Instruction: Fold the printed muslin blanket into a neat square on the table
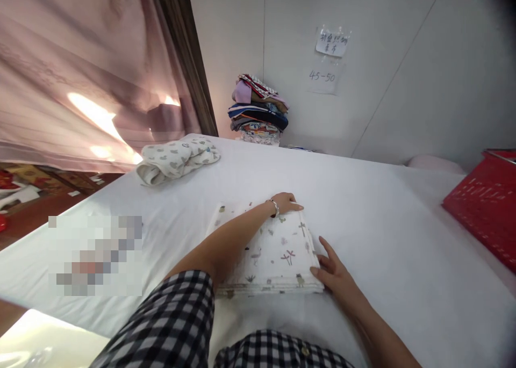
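Note:
A folded white cloth [278,255] with small printed figures lies on the white-covered table [363,207] in front of me. My left hand [287,202] reaches across it and rests flat on its far edge, fingers stretched out, a bracelet on the wrist. At the cloth's near right corner, my right hand [334,274] has its fingers spread, with the fingertips touching the edge. Neither hand holds anything.
A rolled patterned cloth [177,158] lies at the far left of the table. A stack of folded clothes [258,113] stands against the back wall under two paper notes [331,42]. A red basket [486,204] sits at the right edge. A pink curtain [80,62] hangs left.

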A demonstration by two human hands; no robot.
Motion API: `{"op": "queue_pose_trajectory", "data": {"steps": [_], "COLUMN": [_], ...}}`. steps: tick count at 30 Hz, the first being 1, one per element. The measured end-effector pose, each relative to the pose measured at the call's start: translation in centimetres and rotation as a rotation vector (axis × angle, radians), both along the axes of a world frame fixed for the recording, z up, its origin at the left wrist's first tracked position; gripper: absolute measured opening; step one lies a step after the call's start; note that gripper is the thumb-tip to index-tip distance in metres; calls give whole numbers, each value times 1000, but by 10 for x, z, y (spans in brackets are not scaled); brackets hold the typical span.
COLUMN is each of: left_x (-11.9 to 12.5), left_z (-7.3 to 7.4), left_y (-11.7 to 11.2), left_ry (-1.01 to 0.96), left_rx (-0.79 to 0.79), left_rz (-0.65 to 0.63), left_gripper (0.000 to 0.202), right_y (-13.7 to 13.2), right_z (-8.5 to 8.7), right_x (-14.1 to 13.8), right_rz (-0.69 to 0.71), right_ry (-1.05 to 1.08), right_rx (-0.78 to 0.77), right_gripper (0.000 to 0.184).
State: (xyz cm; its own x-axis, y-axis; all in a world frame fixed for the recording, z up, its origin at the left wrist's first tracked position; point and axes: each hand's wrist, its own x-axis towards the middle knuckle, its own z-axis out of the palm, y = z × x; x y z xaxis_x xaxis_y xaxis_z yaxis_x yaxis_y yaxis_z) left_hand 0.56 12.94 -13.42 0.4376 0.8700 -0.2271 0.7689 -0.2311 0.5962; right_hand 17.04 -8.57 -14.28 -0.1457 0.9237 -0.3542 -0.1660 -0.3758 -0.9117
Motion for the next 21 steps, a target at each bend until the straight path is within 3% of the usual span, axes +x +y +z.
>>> {"op": "queue_pose_trajectory", "data": {"steps": [3, 7, 11, 13, 16, 19, 21], "left_x": [2, -4, -39, -70, -124, -171, -191], "left_z": [-1, 13, 31, 36, 38, 31, 25], "left_y": [-2, -4, -7, -12, -29, -59, -83], "left_ry": [-6, 9, 59, 95, 138, 127, 106], "left_rx": [6, 0, 26, 72, 160, 186, 167], "left_rz": [-2, -61, -77, 3, 225, 504, 606], "left_gripper": [50, 54, 61, 59, 57, 60, 64], "right_y": [0, -1, -3, -3, -3, -3, -3], "right_z": [-2, 1, 5, 7, 9, 9, 10], "right_x": [1, 1, 0, 0, -1, -2, -3], "right_rz": [9, 6, -3, -10, -26, -45, -55], "right_ry": [-14, -6, 14, 16, -1, 14, 28], "right_rx": [-4, -10, -36, -58, -93, -125, -147], "right_gripper": [97, 97, 98, 98, 98, 99, 99]}}
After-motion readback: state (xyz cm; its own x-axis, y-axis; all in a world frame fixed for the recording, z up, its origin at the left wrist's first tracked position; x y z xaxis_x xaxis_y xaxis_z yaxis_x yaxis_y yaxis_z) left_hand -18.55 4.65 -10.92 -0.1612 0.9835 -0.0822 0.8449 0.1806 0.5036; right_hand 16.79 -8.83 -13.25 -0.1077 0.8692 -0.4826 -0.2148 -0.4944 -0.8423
